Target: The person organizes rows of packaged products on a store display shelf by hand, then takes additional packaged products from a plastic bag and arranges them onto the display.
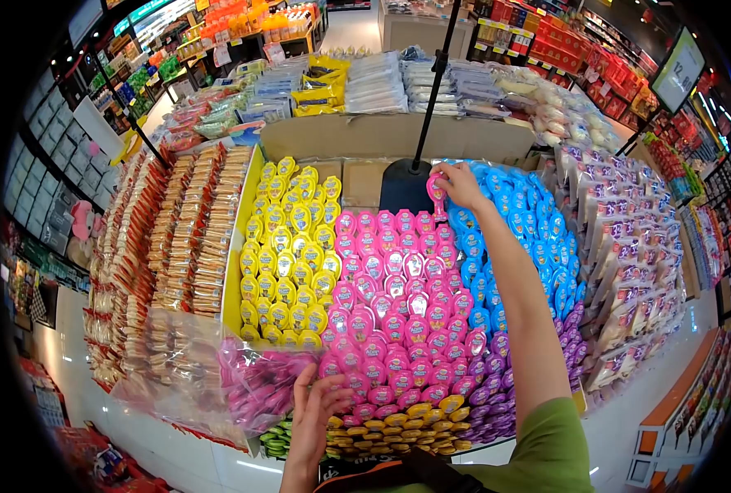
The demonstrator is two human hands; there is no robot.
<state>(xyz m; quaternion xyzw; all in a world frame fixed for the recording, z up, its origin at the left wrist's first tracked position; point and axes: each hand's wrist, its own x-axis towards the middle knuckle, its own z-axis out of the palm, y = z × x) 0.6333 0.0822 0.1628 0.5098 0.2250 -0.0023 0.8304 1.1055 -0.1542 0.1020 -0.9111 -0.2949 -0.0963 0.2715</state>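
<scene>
At the far end of the pink rows, my right hand (460, 185) pinches a pink oval snack pack (437, 194), held upright beside the dark base of a pole. My left hand (314, 411) is low in the view with its fingers apart, holding nothing. It is near a clear plastic bag (254, 382) filled with more pink packs. Many pink packs (394, 329) stand in close rows between my hands. Yellow packs (287, 255) lie to their left and blue packs (517, 222) to their right. Purple packs (497, 394) and gold packs (398, 431) line the near edge.
A black pole (431, 99) rises from its dark base (402, 187) behind the pink rows. Cardboard (324, 135) walls off the back. Brown wrapped snacks (189, 230) are stacked at left, and white-purple bags (624, 271) at right. Shop shelves surround the display.
</scene>
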